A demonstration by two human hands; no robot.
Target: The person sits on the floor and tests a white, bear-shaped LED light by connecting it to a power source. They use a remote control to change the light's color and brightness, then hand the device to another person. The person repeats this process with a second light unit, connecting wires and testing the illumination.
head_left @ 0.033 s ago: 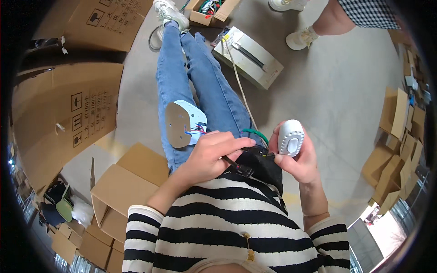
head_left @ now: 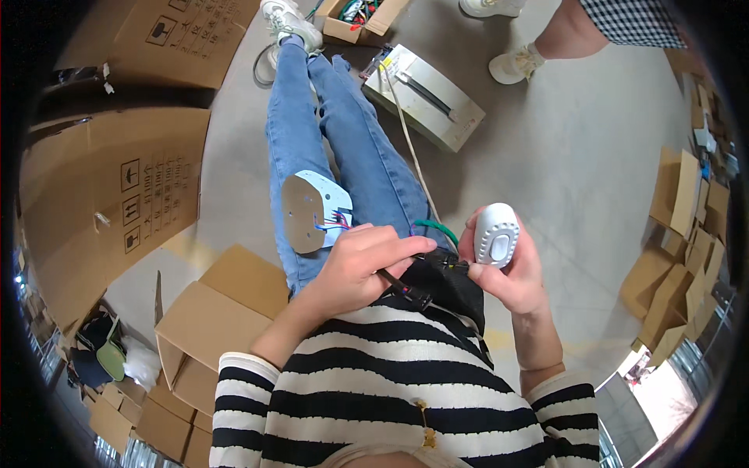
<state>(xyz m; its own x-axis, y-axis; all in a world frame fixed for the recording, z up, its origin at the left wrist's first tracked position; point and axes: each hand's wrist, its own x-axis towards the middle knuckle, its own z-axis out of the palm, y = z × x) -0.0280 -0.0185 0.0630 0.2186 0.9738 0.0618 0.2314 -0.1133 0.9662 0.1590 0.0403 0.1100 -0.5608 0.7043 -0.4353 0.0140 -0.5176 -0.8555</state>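
Note:
My right hand (head_left: 519,282) is closed round a white oval device (head_left: 497,232) with a raised oval button and a ring of small grey marks. Its thumb also presses near a thin dark cable end by my lap. My left hand (head_left: 360,261), index finger stretched toward the right hand, grips a black cable (head_left: 394,282) ending in a black plug (head_left: 418,298). Just beyond the fingers a green-sleeved wire bundle (head_left: 437,227) curves over my lap. Black fabric (head_left: 445,285) lies below both hands. A rounded light-blue and brown panel (head_left: 306,222) with coloured wires rests on my thigh.
On the floor ahead stands a pale metal box (head_left: 425,97) with a black handle and a cord (head_left: 406,132) running toward my lap. Behind it is a carton of wires (head_left: 335,30). Large cartons (head_left: 117,179) line the left; another person's leg (head_left: 573,31) shows far right.
Almost nothing differs. The white device and my right hand have shifted very slightly to the left, and the black plug's tip has turned a little; both grips stay the same.

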